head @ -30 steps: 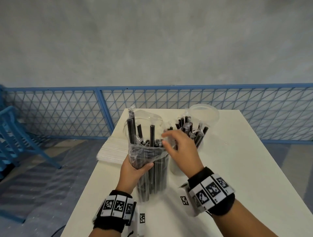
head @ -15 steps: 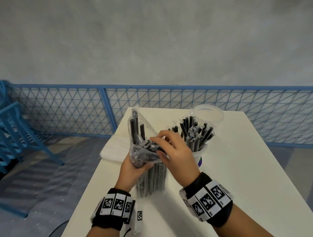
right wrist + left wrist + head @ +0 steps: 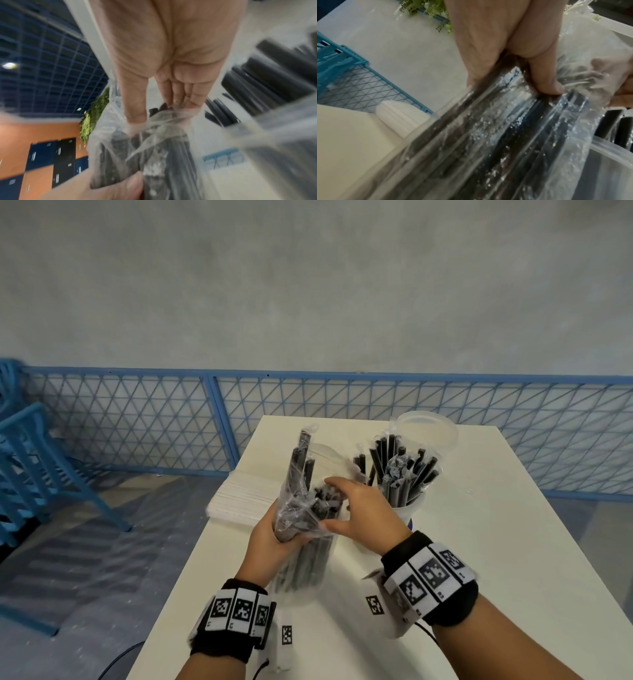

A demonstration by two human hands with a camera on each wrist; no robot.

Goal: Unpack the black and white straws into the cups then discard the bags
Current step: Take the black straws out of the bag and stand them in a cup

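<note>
A clear plastic bag of black straws stands upright on the white table, two straws poking from its top. My left hand grips the bag around its middle; its thumb presses the plastic. My right hand reaches over the bag's open mouth, its thumb and fingers closed on the straw tops there. To the right, a cup holds several black straws. A pack of white straws lies at the table's left edge.
An empty clear cup stands behind the filled cup, and another clear rim shows behind the bag. A blue mesh fence runs behind the table, and blue chairs stand at far left. The table's left edge is close to my left wrist.
My right hand has moved left and down from beside the filled cup onto the bag's mouth and closed on the straw tops. My left hand has kept its grip on the bag.
</note>
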